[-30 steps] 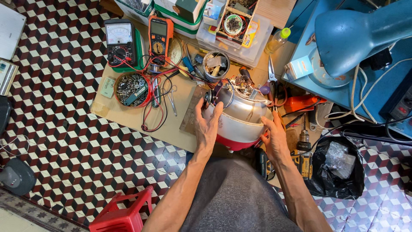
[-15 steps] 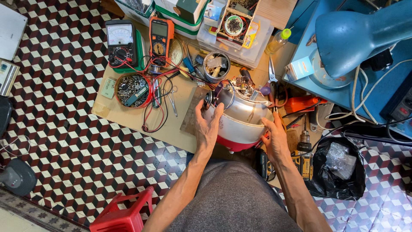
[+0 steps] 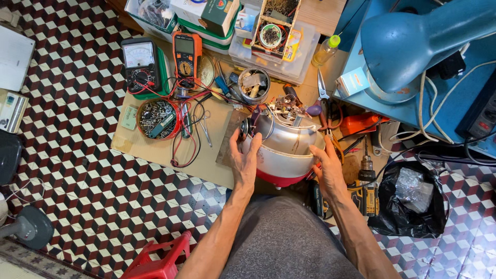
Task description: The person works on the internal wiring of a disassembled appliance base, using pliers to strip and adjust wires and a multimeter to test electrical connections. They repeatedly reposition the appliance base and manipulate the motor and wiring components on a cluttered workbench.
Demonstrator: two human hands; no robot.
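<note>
Both hands (image 3: 244,161) unmoved on cooker (image 3: 283,150)

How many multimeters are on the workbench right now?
2. A black analog multimeter lies at the bench's far left, and an orange digital multimeter lies just right of it. Clutter could hide others.

Bare arms, grey cloth below

The person is wearing nothing on either forearm: no sleeves, watch, rings or gloves are showing on the left hand (image 3: 244,161) or the right hand (image 3: 326,170). Both arms are lean, with tendons and veins standing out along them. Between the arms a plain grey garment (image 3: 287,243) is covering the lap, smooth and unmarked, with no print or pocket showing.
</note>
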